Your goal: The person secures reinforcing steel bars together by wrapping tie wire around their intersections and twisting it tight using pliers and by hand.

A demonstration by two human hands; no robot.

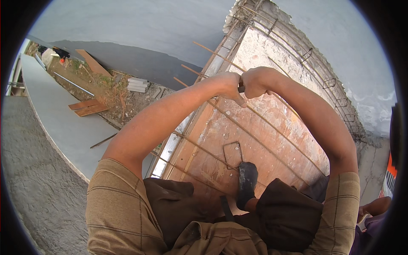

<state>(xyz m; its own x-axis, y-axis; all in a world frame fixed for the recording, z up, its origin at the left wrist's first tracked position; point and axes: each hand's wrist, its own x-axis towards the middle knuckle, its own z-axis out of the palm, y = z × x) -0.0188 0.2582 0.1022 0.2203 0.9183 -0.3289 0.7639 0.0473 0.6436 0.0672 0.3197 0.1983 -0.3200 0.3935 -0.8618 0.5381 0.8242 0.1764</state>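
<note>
Both my hands meet over the steel reinforcing bars point(277, 130), which run slantwise across plywood formwork point(204, 153). My left hand point(229, 86) is curled at a bar, thumb pointing down. Against it, my right hand point(256, 82) is closed in a fist. Between them shows a short dark piece point(241, 88), perhaps part of a tool; which hand holds it I cannot tell. A bent wire stirrup point(232, 144) lies on the plywood by my dark shoe point(247, 180).
A rebar cage with stirrups point(328, 83) follows the broken wall edge at right. Beyond the formwork edge at left lie stacked pale blocks point(137, 85) and boards point(88, 107) at a lower level. Another person's arm point(376, 206) is at the far right.
</note>
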